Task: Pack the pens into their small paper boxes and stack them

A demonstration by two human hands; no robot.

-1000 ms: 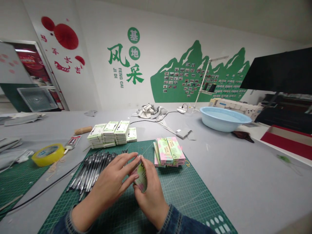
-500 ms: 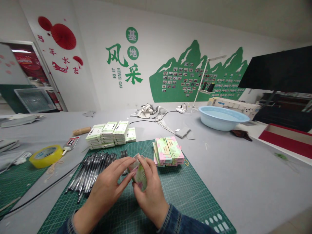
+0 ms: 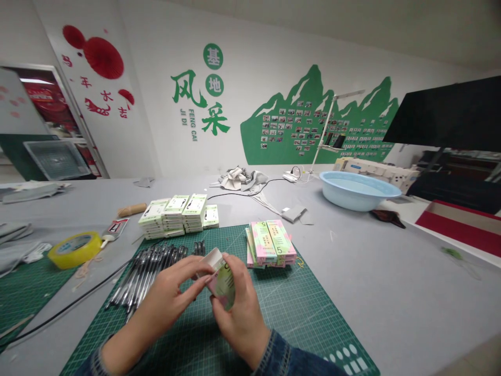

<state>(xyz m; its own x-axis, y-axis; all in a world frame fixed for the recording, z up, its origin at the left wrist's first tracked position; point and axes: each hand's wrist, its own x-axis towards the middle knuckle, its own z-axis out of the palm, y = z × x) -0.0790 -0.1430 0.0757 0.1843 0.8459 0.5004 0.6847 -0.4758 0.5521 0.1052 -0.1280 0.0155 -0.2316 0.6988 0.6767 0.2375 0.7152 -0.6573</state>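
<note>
A small pink-and-green cardboard box (image 3: 224, 287) is held tilted above the green cutting mat (image 3: 301, 313). My right hand (image 3: 241, 309) is wrapped round its right side, thumb low and fingers over the top. With fingers and thumb, my left hand (image 3: 172, 288) pinches the box's upper left end, where a white flap (image 3: 213, 258) stands raised. What is inside the box cannot be seen. Many black-and-clear pens (image 3: 146, 266) lie in a bunch beyond and left of my left hand, partly covered by it. Stacked pink-and-green boxes (image 3: 272, 243) sit right of my right hand.
White-and-green boxes (image 3: 176, 216) stand in stacks at the mat's far edge. Yellow tape (image 3: 74, 250), a glue tube (image 3: 115, 230) and a black cord (image 3: 74, 303) lie left. A blue basin (image 3: 358, 193), cloth scraps (image 3: 242, 178) and a sewing machine (image 3: 376, 171) are farther back.
The white flap at the box's top end has opened wider and shows more. My left fingers have shifted slightly left with it; my right hand keeps its hold.
</note>
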